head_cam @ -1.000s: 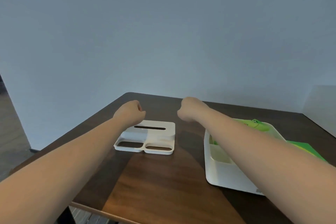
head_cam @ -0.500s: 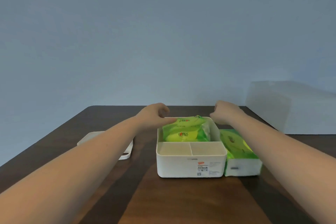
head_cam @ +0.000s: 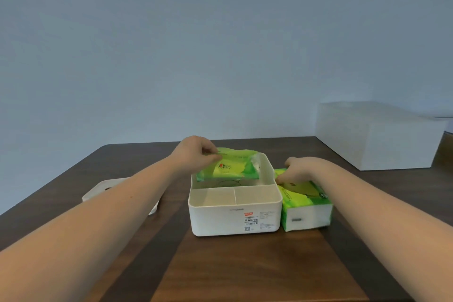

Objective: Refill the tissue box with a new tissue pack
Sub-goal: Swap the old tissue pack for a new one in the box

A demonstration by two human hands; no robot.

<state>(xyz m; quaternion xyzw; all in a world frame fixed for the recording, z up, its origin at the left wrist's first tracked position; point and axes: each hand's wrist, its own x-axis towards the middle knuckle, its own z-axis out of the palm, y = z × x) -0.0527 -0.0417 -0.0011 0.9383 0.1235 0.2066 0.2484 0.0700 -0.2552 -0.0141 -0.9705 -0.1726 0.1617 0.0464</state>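
Note:
A white tissue box [head_cam: 235, 218] stands open on the dark table, with two small front compartments and one long rear compartment. My left hand [head_cam: 196, 154] pinches the top edge of a limp green wrapper [head_cam: 230, 166], which is tilted and lifted partly out of the rear compartment. A full green tissue pack [head_cam: 306, 203] lies flat just right of the box. My right hand [head_cam: 299, 169] rests on its far end, fingers curled onto the wrapper. The box's white lid [head_cam: 103, 191] lies to the left, partly hidden behind my left forearm.
A large white block [head_cam: 377, 135] sits at the back right of the wooden table [head_cam: 245, 272]. A plain wall rises behind the table's far edge.
The view has swung to the right and settled on the box. My left hand has taken hold of the wrapper in the box and raised it; my right hand has dropped onto the full pack.

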